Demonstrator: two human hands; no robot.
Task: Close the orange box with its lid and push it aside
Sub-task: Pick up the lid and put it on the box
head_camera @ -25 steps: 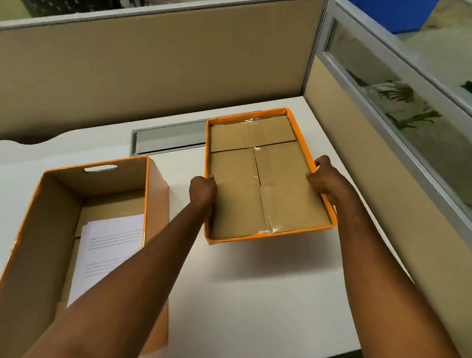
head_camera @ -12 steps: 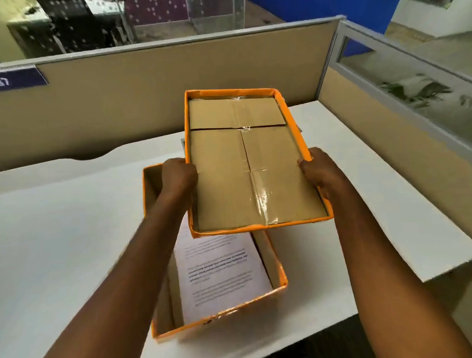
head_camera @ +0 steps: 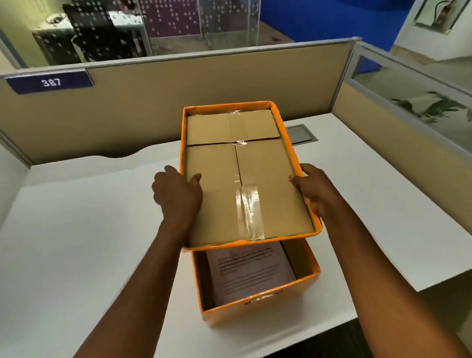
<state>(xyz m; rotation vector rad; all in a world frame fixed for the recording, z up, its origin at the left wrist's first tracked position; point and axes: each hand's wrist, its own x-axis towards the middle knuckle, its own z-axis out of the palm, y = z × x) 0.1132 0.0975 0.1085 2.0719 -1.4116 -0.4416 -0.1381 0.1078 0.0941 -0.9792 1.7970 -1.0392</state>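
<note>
Sitting at the near edge of the white desk (head_camera: 70, 253), the orange box (head_camera: 258, 307) is lying open with a printed sheet (head_camera: 249, 270) inside, its long axis running near to far. Just above it, the lid (head_camera: 243, 178) is hanging inner side up, covering the box's far part and running the same way. The left hand (head_camera: 176, 195) and right hand (head_camera: 316, 189) are clasping its long side rims, thumbs inside. Turning it over looks needed before lowering.
</note>
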